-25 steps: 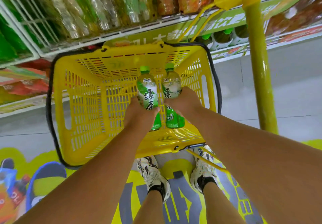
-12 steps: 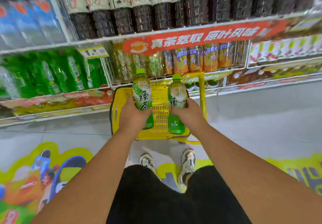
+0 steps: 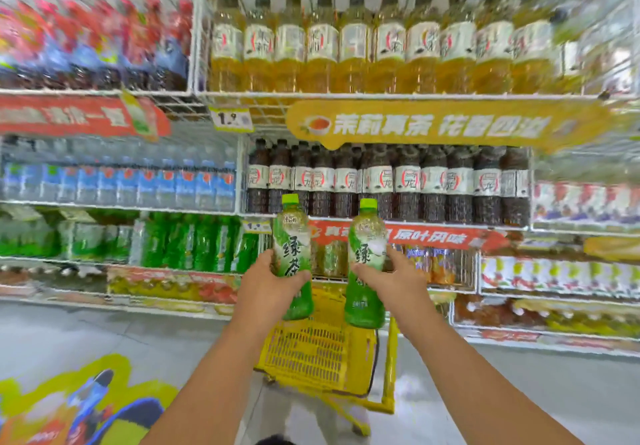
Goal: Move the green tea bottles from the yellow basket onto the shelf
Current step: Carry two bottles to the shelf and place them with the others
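While the yellow basket sits below, the left hand and right hand each hold fingers clamped around an upright green tea bottle, raised before the shelf.

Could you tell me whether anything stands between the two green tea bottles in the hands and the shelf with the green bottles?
Nothing visible blocks the way. The left hand and right hand hold green tea bottles upright above the yellow basket; the green-bottle shelf lies to the left across open air.
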{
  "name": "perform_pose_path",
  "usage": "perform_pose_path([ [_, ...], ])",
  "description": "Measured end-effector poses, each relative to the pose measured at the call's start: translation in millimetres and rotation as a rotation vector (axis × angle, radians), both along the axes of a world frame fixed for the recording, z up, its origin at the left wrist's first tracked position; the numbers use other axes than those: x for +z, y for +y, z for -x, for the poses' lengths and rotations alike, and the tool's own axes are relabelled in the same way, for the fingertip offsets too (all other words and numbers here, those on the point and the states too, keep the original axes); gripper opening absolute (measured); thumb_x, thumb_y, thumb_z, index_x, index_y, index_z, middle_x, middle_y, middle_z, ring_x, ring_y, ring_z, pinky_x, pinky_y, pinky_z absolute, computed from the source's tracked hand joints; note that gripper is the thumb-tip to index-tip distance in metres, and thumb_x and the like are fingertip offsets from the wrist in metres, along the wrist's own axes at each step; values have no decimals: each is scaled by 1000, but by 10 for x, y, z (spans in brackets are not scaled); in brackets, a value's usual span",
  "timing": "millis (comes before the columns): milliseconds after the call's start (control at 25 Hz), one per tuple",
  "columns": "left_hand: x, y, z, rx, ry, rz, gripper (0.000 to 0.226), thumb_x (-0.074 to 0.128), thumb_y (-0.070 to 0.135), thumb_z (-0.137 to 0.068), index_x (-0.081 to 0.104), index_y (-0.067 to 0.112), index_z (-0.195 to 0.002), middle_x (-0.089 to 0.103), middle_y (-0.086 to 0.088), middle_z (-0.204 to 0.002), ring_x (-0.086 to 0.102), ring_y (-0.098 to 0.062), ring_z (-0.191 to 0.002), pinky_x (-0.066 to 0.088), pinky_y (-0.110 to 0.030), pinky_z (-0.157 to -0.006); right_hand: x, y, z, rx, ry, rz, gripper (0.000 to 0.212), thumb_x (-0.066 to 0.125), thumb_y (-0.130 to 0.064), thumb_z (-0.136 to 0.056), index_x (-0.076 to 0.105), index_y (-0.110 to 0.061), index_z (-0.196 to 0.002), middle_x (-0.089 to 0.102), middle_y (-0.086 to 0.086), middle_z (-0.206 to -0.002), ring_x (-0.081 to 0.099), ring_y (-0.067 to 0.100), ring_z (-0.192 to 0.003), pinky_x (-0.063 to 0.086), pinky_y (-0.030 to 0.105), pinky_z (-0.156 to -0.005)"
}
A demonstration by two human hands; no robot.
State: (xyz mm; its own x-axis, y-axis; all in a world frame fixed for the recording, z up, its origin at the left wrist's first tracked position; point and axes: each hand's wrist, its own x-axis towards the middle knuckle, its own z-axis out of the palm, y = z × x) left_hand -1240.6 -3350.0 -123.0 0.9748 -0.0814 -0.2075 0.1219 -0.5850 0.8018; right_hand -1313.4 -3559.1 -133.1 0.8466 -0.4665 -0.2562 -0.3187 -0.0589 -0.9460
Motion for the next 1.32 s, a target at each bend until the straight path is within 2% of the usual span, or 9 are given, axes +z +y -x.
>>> perform_pose_path([
  [120, 386, -31, 141, 44, -30, 59, 84, 84, 56, -71, 53, 22, -142, 68, 3, -124, 70, -12, -97, 59, -39, -84, 420, -143, 38, 86, -72, 21, 25, 83, -35, -81, 64, -31, -96, 74, -4, -101, 71, 10, -86, 58, 32, -74],
  [240, 732, 27, 241, 106, -96, 122, 95, 82, 67, -58, 54, 30, -141, 66, 5, -130, 68, -18, -109, 58, -45, -93, 815, -128, -2, 187, -124, 43, 66, 83, -63, -63, 66, -31, -119, 75, -9, -108, 72, 15, -96, 59, 46, -89],
  [480, 1116, 416, 391, 222, -166, 202, 77, 86, 48, -75, 56, 25, -142, 67, 3, -128, 67, -19, -110, 56, -41, -94, 1308, 219, -130, 281, -209, 22, 94, 86, -69, -55, 59, -25, -134, 66, -8, -130, 67, 19, -111, 56, 47, -96],
  [600, 1215, 728, 442, 266, -184, 222, 75, 84, 47, -79, 55, 24, -144, 66, 3, -130, 63, -17, -112, 53, -34, -89, 1427, 548, -211, 357, -242, 51, 81, 85, -68, -58, 63, -33, -127, 71, -9, -122, 71, 18, -107, 59, 49, -93],
  [760, 1280, 1329, 506, 326, -193, 250, 40, 82, 37, -84, 58, 29, -116, 59, 23, -93, 54, 7, -81, 44, -18, -66, 1457, 1122, -381, 427, -257, 61, 93, 84, -74, -53, 58, -35, -134, 68, -11, -126, 69, 18, -109, 59, 48, -92],
  [840, 1283, 1737, 521, 355, -205, 253, 58, 83, 41, -81, 60, 25, -132, 65, 18, -104, 62, -1, -93, 52, -28, -78, 1464, 1511, -488, 471, -256, 50, 94, 85, -75, -53, 58, -35, -133, 67, -11, -125, 69, 16, -106, 61, 43, -87],
  [960, 1290, 2410, 502, 462, -205, 242, 80, 87, 46, -74, 55, 23, -143, 65, 5, -127, 62, -19, -118, 52, -42, -101, 1511, 2149, -581, 539, -232, 0, 38, 82, -42, -82, 55, -34, -107, 60, -21, -92, 60, -3, -69, 49, 9, -50],
  [1160, 1378, 3774, 434, 516, -194, 171, 76, 84, 61, -57, 67, 30, -124, 74, 13, -111, 70, -10, -100, 59, -40, -92, 1405, 3604, -870, 614, -253, 12, 66, 86, -52, -73, 62, -28, -130, 72, -8, -114, 73, 10, -87, 59, 26, -64],
  [1320, 1469, 4884, 432, 555, -194, 139, 40, 87, 37, -73, 72, 34, -110, 74, 17, -92, 71, -3, -84, 59, -31, -79, 1512, 4733, -1028, 600, -202, -66, 40, 87, -31, -78, 71, -21, -114, 78, -5, -96, 76, 11, -71, 57, 28, -54],
])
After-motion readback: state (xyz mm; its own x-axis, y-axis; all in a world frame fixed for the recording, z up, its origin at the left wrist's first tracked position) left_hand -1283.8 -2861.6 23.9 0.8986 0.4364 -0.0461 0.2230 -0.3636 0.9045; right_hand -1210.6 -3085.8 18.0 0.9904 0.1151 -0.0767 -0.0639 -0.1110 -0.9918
